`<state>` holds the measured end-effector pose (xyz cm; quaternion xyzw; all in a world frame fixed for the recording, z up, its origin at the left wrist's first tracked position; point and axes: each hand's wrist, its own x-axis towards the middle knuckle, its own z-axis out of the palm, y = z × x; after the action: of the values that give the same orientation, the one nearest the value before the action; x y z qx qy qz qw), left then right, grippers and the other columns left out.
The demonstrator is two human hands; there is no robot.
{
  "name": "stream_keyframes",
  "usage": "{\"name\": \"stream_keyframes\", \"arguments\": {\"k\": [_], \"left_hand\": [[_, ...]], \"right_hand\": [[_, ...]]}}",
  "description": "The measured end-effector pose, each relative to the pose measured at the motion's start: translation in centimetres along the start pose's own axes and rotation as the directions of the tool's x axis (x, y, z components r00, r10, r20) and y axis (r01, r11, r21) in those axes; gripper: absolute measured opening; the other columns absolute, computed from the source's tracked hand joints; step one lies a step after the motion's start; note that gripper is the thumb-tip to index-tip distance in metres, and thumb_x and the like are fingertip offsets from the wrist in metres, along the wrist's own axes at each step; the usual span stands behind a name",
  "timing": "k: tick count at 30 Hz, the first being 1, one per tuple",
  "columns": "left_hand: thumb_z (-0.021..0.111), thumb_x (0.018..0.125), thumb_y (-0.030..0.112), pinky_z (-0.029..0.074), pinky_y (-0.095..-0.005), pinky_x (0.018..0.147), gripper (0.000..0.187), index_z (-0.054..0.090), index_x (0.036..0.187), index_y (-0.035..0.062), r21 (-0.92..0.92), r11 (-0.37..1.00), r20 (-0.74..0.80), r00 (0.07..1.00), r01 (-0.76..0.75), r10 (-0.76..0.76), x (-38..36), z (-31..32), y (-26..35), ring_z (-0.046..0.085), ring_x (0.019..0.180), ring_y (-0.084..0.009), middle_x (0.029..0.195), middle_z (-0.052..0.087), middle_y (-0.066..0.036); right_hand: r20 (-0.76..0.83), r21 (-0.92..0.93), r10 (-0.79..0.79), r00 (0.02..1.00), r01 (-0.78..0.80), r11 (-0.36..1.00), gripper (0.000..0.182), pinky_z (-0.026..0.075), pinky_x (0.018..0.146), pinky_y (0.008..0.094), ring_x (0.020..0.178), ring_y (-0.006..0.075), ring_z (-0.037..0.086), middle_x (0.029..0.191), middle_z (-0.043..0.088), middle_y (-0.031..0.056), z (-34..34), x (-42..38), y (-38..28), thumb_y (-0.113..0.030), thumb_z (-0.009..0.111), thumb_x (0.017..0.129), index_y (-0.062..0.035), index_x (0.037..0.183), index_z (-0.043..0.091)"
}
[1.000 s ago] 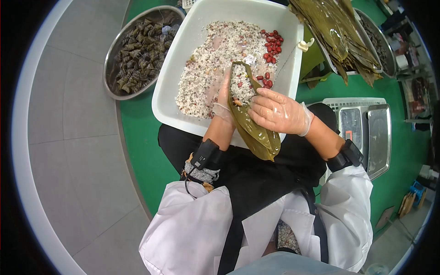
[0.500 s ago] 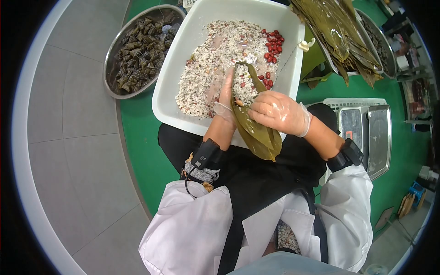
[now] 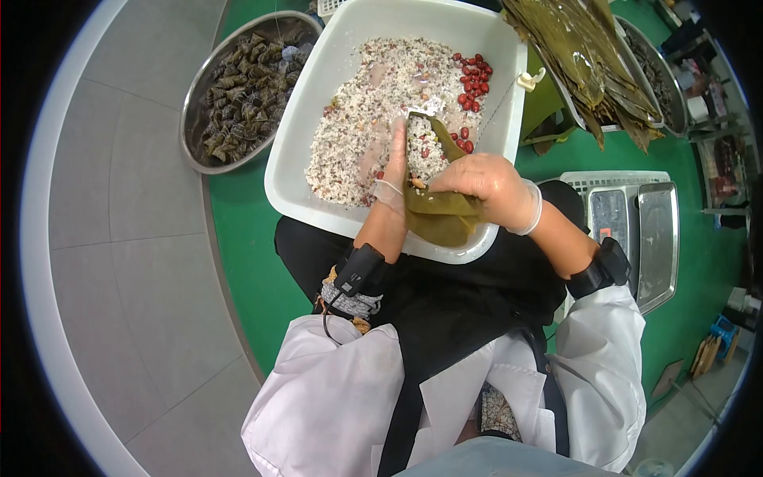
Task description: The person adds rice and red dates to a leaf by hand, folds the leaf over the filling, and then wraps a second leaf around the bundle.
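My left hand [image 3: 389, 175], in a clear glove, supports the left side of a green leaf wrapper [image 3: 435, 226] shaped like a trough. Its visible finger points upward along the leaf edge; the others are hidden behind. Inside the leaf lies rice filling [image 3: 424, 151] with beans and bits of nut. My right hand [image 3: 485, 189], gloved too, grips the leaf's lower right part, with fingers bent over it. Both hands are above the near part of a white tub [image 3: 290, 187] holding rice mix [image 3: 342, 163] and red dates [image 3: 475, 83].
A steel bowl [image 3: 188, 139] of tied leaf parcels [image 3: 238, 87] stands at the left. Stacked leaves [image 3: 572, 60] lie on a tray at the upper right. A scale [image 3: 610, 215] and a metal tray [image 3: 656, 238] are at the right. A string [image 3: 497, 107] hangs by the tub's right wall.
The leaf's long lower end has been folded upward and now looks shorter. My right hand has turned over with it, while my left hand stays nearly in place.
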<state>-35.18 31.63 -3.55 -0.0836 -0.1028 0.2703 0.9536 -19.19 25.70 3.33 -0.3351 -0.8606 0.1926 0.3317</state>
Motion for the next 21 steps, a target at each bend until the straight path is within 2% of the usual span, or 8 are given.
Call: {"name": "stream_keyframes", "arguments": {"k": [1,3,7,12,13,15,19,21], "left_hand": [[0.034,0.090,0.062,0.052,-0.0431,0.089,0.070,0.051,0.125,0.0043,0.001,1.000,0.001,1.000,0.000,0.000,0.2,1.6,-0.9,0.061,0.101,-0.0293,0.117,0.058,-0.018],[0.034,0.089,0.065,0.052,-0.0433,0.089,0.073,0.050,0.126,0.0037,0.718,0.694,-0.387,0.795,-0.058,0.467,0.5,4.5,-2.9,0.061,0.101,-0.0292,0.118,0.057,-0.019],[0.036,0.088,0.067,0.052,-0.0428,0.087,0.075,0.049,0.126,0.0033,0.704,0.707,-0.406,0.779,-0.067,0.478,0.5,4.1,-2.6,0.061,0.100,-0.0291,0.116,0.058,-0.019],[0.040,0.088,0.065,0.051,-0.0408,0.090,0.072,0.047,0.127,0.0045,0.543,0.831,-0.495,0.755,-0.118,0.430,0.4,3.8,-3.2,0.058,0.105,-0.0269,0.120,0.056,-0.015],[0.040,0.088,0.065,0.051,-0.0408,0.090,0.072,0.047,0.127,0.0045,0.544,0.831,-0.495,0.755,-0.117,0.430,0.3,3.6,-3.0,0.058,0.105,-0.0269,0.120,0.056,-0.015],[0.044,0.093,0.052,0.049,-0.0404,0.092,0.057,0.046,0.127,0.0063,0.494,0.845,-0.283,0.881,-0.206,0.380,0.0,3.0,-2.5,0.056,0.108,-0.0255,0.123,0.054,-0.013],[0.046,0.092,0.037,0.046,-0.0453,0.095,0.044,0.047,0.125,0.0072,0.701,0.676,-0.178,0.863,-0.226,0.473,-0.2,1.5,-2.5,0.053,0.112,-0.0273,0.121,0.053,-0.013],[0.043,0.093,0.034,0.044,-0.0460,0.097,0.040,0.049,0.124,0.0085,0.401,0.874,-0.253,0.883,-0.275,0.394,-0.1,1.2,-2.1,0.053,0.112,-0.0270,0.121,0.054,-0.011]], "right_hand": [[0.000,-0.001,-0.001,1.000,0.001,1.000,0.027,0.050,0.068,0.0357,0.078,0.0276,0.062,0.082,0.065,0.0080,-0.2,0.1,-0.1,-0.003,0.063,0.068,-0.0089,0.094,0.066],[0.050,0.067,0.103,0.993,-0.106,0.992,0.027,0.052,0.071,0.0350,0.082,0.0264,0.066,0.086,0.068,0.0085,-0.6,0.3,-0.4,-0.002,0.069,0.068,-0.0063,0.094,0.067],[0.054,0.021,-0.010,0.998,0.009,1.000,0.026,0.051,0.071,0.0335,0.081,0.0268,0.066,0.086,0.067,0.0105,-0.2,0.1,0.6,-0.003,0.070,0.068,-0.0063,0.094,0.067],[-0.112,0.370,0.506,0.855,-0.437,0.820,0.018,0.048,0.068,0.0298,0.072,0.0233,0.061,0.082,0.064,0.0114,0.2,0.8,-0.9,-0.010,0.071,0.077,-0.0019,0.092,0.066],[-0.114,0.370,0.506,0.855,-0.436,0.820,0.018,0.048,0.068,0.0298,0.072,0.0233,0.061,0.082,0.064,0.0114,0.3,1.0,-0.9,-0.010,0.071,0.077,-0.0019,0.092,0.066],[-0.131,0.557,0.583,0.802,-0.427,0.712,0.020,0.047,0.069,0.0299,0.072,0.0221,0.059,0.081,0.063,0.0116,0.7,1.3,-0.6,-0.011,0.072,0.076,-0.0001,0.091,0.066],[-0.437,0.334,0.404,0.803,-0.272,0.902,0.019,0.045,0.067,0.0325,0.072,0.0248,0.056,0.078,0.060,0.0121,2.6,2.0,0.9,-0.012,0.073,0.074,0.0008,0.085,0.064],[-0.588,0.137,0.344,0.732,-0.328,0.935,0.020,0.044,0.066,0.0353,0.072,0.0268,0.053,0.077,0.055,0.0116,3.5,2.3,1.5,-0.012,0.074,0.073,0.0015,0.081,0.062]]}}
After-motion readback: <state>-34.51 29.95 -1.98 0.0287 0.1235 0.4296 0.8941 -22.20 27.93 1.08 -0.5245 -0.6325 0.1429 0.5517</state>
